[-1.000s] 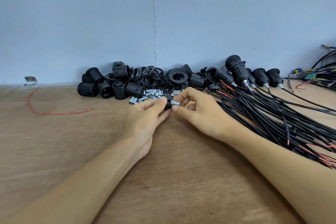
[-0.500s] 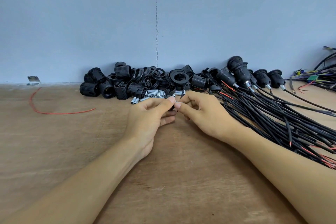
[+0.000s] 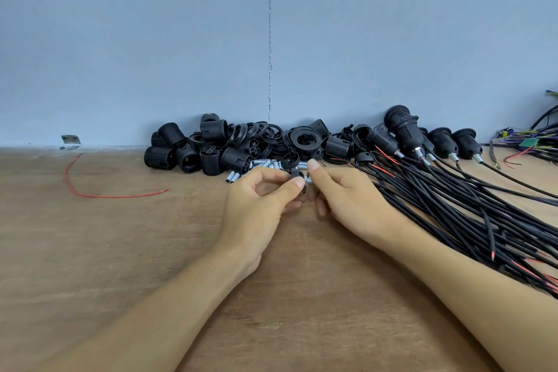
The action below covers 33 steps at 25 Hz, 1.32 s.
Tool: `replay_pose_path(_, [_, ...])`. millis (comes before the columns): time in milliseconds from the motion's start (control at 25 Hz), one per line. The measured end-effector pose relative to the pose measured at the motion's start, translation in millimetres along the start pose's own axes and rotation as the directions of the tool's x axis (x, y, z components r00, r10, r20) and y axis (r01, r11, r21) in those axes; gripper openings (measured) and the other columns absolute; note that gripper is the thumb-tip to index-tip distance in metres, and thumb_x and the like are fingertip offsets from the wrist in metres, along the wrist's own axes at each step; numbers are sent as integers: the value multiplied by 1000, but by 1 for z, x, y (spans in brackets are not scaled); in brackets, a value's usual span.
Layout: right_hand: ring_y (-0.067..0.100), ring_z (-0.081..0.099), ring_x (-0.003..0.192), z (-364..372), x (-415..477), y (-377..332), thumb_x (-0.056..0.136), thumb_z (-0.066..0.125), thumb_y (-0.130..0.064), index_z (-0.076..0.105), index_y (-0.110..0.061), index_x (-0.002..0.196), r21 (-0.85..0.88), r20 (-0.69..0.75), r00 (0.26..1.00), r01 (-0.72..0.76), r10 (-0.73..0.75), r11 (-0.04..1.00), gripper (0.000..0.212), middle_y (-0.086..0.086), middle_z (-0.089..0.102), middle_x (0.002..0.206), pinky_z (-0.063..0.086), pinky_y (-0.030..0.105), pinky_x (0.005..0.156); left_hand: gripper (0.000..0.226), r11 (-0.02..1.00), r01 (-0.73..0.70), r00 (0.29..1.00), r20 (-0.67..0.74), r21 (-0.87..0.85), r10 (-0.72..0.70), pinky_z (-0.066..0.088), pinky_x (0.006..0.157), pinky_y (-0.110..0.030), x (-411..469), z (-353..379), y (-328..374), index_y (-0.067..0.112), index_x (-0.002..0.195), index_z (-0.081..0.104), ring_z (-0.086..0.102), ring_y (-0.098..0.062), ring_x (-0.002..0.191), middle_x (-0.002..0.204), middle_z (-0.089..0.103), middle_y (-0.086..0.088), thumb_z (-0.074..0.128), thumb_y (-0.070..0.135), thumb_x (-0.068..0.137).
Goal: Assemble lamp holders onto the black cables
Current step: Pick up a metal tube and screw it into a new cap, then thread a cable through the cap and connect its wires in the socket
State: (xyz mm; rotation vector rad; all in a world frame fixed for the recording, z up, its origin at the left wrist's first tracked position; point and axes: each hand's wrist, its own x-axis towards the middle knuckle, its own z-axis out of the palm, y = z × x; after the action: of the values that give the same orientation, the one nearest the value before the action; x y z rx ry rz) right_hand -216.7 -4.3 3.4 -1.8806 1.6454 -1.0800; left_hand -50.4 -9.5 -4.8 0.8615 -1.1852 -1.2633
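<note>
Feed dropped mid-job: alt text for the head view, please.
Both hands meet centre-frame: the left hand pinches a small black plastic lamp-holder cap, the right hand a short silver metal tube against it. Loose black holder parts lie behind, black cables to the right.

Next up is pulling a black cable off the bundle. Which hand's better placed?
Probably right. The right hand sits beside the black cables, though its grip is on the metal tube; the left hand is farther off, pinching the small black cap.
</note>
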Motion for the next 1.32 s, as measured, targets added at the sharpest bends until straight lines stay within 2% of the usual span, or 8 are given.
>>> replay_pose_path(240, [10,44,52,-2,0,-4,103,47,-42,52,-15,68,98,21,999,33,-35,995,44,-6,52,56,38,28,55,42,988,117,993,36,-99,-114,61,73,-28,1,-2,7,8,120,64,74,-18,73,82,78,-5,82,11,82])
replay_pose_path(480, [15,29,33,-7,1,-19,102,45,-39,41,-23,54,562,320,917,-385,237,732,51,-1,31,45,22,25,40,42,716,-526,840,150,460,521,49,81,-6,-11,3,5,38,100,70,69,3,92,92,72,23,83,4,79])
replay_pose_path(640, [19,46,44,-2,-4,-15,100,45,-52,52,-23,60,315,59,997,-73,58,946,50,8,53,54,37,33,51,17,942,-236,970,6,238,241,56,68,-19,-9,5,7,21,102,75,74,-10,73,81,76,6,81,25,86])
replay_pose_path(800, [4,47,54,5,-5,-10,105,44,-41,52,-21,69,-33,-160,968,190,-193,981,42,-18,54,56,38,25,60,19,1000,20,1000,9,-13,-20,61,65,-25,-3,4,8,8,98,76,77,-22,72,79,78,-2,80,22,86])
replay_pose_path(920, [6,36,43,3,-2,-17,107,38,-42,43,-18,63,140,-34,998,-38,44,989,50,-11,42,46,32,26,50,31,906,-301,953,78,298,291,57,78,-15,-9,4,7,27,102,74,74,-4,87,94,77,14,85,9,79])
replay_pose_path(1040, [9,22,32,-9,-1,-27,103,42,-38,39,-20,60,544,369,892,-435,261,718,46,-6,28,47,20,21,36,42,551,-680,718,285,485,635,51,94,-17,-12,6,5,22,111,72,67,-3,107,109,72,12,78,-5,80])
replay_pose_path(1160, [9,25,29,-14,1,-26,103,41,-45,43,-22,54,562,534,803,-572,267,597,55,-6,31,44,22,19,35,43,489,-709,677,297,507,674,50,92,-18,-11,6,3,17,118,73,64,-3,106,112,69,9,79,-3,80])
replay_pose_path(1320, [17,59,61,-18,6,-6,103,45,-38,65,-19,80,35,-125,960,-246,249,969,36,-1,65,73,48,30,60,44,787,-396,906,63,474,418,52,74,-14,-9,1,3,34,115,72,65,-2,90,101,63,18,89,24,76])
